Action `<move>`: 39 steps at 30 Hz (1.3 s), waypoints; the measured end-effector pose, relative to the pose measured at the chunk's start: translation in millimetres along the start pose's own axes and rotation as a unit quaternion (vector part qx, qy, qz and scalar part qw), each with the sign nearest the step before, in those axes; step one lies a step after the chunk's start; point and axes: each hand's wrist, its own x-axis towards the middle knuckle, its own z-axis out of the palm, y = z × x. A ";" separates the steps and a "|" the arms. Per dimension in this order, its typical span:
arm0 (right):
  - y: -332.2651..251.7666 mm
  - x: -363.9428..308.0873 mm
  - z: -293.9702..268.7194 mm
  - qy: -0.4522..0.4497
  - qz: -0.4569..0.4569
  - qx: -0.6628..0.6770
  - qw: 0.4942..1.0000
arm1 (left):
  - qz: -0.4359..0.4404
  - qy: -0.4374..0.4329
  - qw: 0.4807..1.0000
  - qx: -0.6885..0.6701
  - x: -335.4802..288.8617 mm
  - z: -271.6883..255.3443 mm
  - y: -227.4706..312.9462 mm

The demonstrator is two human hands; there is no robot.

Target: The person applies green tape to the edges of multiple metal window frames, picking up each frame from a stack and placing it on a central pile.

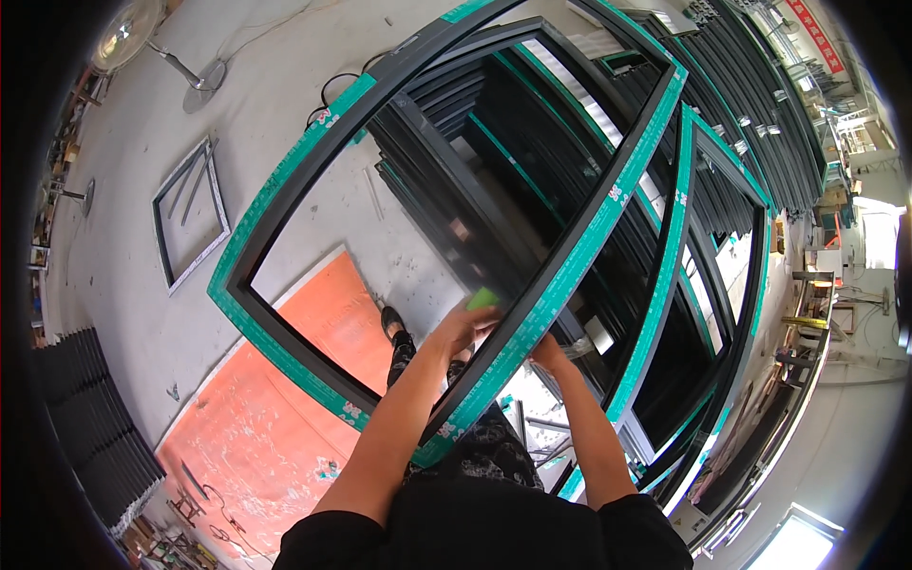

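Observation:
A large dark window frame (546, 321) with green film along its faces stands tilted in front of me. My left hand (460, 326) reaches through its opening, fingers curled against the inner side of the near bar. A small bright green object (483, 299) shows at those fingers; its kind is unclear. On the other side of the same bar is my right hand (546, 351). Its fingers are hidden behind the bar, so I cannot see what they hold. To the right, another green-filmed frame (651, 309) leans close to my right forearm.
Many dark frames (750, 123) are stacked at the far right. An orange sheet (256, 432) covers the floor at left, near a small frame (191, 214) and a fan stand (204, 87). Dark profiles (95, 427) lie bundled at far left. A long bench (784, 399) runs along the right.

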 end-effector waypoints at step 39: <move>-108.8 -116.9 -3.6 -0.071 -0.006 0.302 0.951 | 0.304 0.051 0.481 0.821 -85.3 112.6 -29.1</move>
